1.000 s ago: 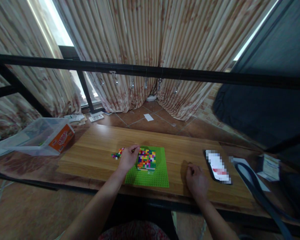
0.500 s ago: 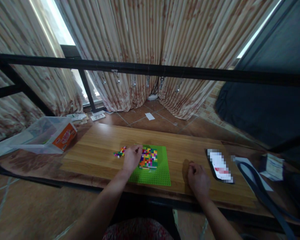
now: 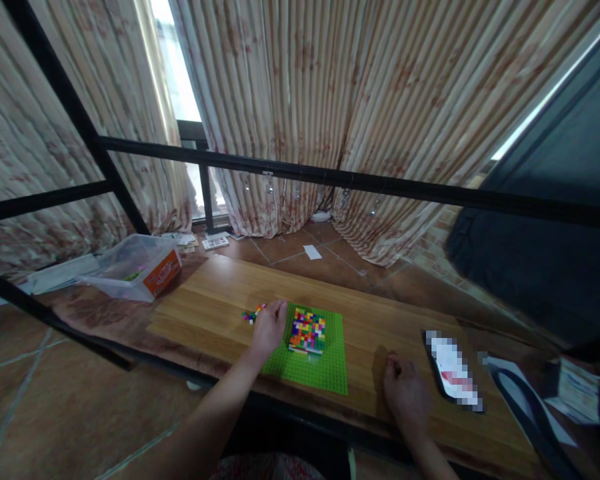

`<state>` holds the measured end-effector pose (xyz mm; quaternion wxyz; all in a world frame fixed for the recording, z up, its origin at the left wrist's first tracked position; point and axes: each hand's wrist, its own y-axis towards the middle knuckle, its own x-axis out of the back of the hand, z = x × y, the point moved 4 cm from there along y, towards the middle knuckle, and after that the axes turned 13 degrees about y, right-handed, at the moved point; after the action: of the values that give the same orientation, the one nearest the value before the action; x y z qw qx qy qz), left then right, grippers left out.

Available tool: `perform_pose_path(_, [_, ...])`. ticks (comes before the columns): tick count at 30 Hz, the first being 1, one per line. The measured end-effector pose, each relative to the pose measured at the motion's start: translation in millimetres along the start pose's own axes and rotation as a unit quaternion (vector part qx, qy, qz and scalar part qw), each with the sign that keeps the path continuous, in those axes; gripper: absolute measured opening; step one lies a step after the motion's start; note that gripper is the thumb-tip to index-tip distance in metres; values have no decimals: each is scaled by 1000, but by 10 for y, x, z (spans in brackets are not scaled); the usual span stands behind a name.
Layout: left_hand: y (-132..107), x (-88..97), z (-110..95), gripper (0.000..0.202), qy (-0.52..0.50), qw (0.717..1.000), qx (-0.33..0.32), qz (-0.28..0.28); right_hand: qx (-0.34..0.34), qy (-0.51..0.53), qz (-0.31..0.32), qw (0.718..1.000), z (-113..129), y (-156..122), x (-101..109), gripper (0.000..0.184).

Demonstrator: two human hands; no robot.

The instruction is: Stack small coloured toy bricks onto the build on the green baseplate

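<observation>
A green baseplate lies on the wooden table. A block of many-coloured small bricks stands on it. My left hand rests at the plate's left edge, right beside that block, with its fingers curled; what they hold, if anything, is hidden. A small heap of loose coloured bricks lies just left of that hand. My right hand rests on the table to the right of the plate, fingers folded in a loose fist with nothing seen in it.
A phone lies right of my right hand, with papers and a dark strap beyond it. A clear plastic box with an orange label sits at the left. A black metal rail crosses in front of striped curtains.
The view has tilted up and swung left, so everything sits lower and more to the right in the picture. Both hands keep their places relative to the plate.
</observation>
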<state>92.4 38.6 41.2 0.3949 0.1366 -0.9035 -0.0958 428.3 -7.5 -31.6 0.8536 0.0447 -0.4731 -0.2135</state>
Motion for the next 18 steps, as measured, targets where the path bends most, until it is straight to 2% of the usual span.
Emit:
perform_pose_path(5, [-169, 274, 400, 28, 2, 998, 48, -35, 13, 6, -5, 1000, -37, 9, -11, 39])
perform_pose_path(8, [-313, 443, 694, 23, 58, 992, 101, -53, 9, 3, -4, 1000, -67, 13, -24, 39])
perform_pose_path(10, [-382, 515, 815, 21, 107, 985, 125, -49, -1, -2, -4, 1000, -82, 14, -26, 39])
perform_pose_path(13, [-415, 532, 839, 21, 166, 978, 126, -25, -3, -7, -4, 1000, -79, 16, -19, 40])
perform_pose_path(18, [-359, 406, 694, 17, 254, 962, 96, 18, -4, -13, -2, 1000, -67, 9, 0, 40])
